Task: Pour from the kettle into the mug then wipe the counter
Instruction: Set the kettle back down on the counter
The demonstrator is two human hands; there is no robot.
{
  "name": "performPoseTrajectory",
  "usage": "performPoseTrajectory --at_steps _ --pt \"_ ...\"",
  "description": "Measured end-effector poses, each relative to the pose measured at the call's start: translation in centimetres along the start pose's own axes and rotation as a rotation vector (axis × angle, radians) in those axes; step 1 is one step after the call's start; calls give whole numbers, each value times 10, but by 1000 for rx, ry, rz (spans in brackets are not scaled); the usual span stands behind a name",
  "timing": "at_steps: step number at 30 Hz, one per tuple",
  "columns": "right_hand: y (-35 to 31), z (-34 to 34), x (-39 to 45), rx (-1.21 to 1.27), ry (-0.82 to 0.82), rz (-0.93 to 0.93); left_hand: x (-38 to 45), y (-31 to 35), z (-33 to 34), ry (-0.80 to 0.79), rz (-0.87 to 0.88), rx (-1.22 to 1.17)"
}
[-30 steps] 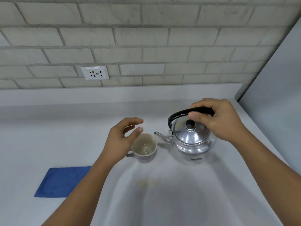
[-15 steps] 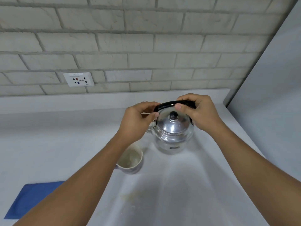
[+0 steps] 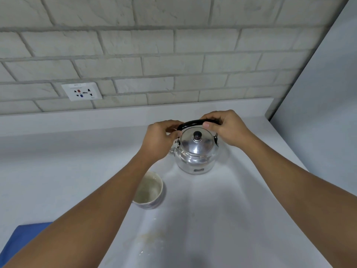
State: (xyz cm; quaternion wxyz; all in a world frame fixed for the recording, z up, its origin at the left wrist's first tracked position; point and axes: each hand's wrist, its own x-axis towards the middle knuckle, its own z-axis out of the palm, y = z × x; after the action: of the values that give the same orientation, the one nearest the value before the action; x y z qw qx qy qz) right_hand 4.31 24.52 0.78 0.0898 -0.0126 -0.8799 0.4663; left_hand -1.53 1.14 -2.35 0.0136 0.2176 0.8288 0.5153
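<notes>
A shiny metal kettle (image 3: 196,151) with a black handle and black lid knob stands on the white counter (image 3: 222,219). My right hand (image 3: 228,128) grips the right part of the handle. My left hand (image 3: 160,139) is closed at the handle's left end, hiding the spout. A pale mug (image 3: 149,190) stands in front and to the left of the kettle, partly under my left forearm, with a little liquid or residue inside. A blue cloth (image 3: 21,238) lies at the lower left, partly hidden by my arm.
A yellowish spill with droplets (image 3: 150,238) marks the counter in front of the mug. A brick wall with a white socket (image 3: 82,91) runs along the back. A grey panel (image 3: 318,113) closes off the right side.
My left hand left the mug and rose to the kettle handle's left end. The kettle now sits farther back, its spout turned away behind my left hand.
</notes>
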Motion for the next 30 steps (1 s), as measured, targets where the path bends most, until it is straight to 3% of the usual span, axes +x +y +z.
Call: performPoseTrajectory --at_steps 25,30 --pt "17 5 13 -47 -17 43 14 -6 12 -29 -55 84" --pt "-5 1 5 -120 26 -37 2 2 -4 -9 -49 73"
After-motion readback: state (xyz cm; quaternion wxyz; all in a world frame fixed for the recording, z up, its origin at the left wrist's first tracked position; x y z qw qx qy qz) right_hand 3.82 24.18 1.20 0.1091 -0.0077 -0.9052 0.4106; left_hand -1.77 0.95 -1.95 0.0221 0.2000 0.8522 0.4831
